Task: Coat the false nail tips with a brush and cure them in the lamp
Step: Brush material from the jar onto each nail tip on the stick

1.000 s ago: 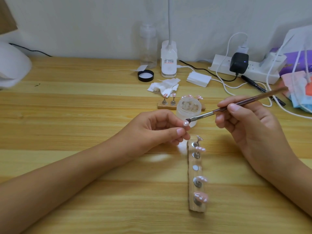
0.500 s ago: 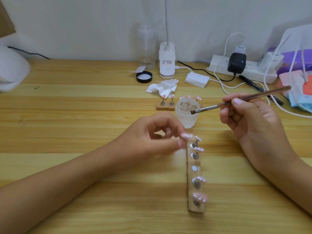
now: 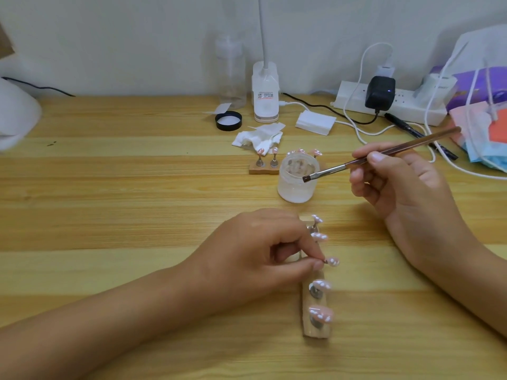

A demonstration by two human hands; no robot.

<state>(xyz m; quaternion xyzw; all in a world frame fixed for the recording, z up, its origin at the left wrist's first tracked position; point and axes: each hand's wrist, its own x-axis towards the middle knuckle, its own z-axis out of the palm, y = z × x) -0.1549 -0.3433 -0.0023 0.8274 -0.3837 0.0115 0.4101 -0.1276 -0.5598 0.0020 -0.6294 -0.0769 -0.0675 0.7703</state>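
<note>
Nail tip (image 3: 332, 261) on its small stem was pinched between the thumb and forefinger of the left hand (image 3: 258, 250), at the middle of the wooden strip (image 3: 315, 331) on the table (image 3: 137, 215) — four other tips (image 3: 321, 284) stood along it. Beyond the strip, the right hand (image 3: 406, 187) gripped the brush (image 3: 384, 153) like a pen, bristles at the rim of the frosted jar (image 3: 295, 187).

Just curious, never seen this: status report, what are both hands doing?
Left hand pinches nail tip over wooden holder. Right hand holds brush beside jar. Nothing blocks them.
</note>
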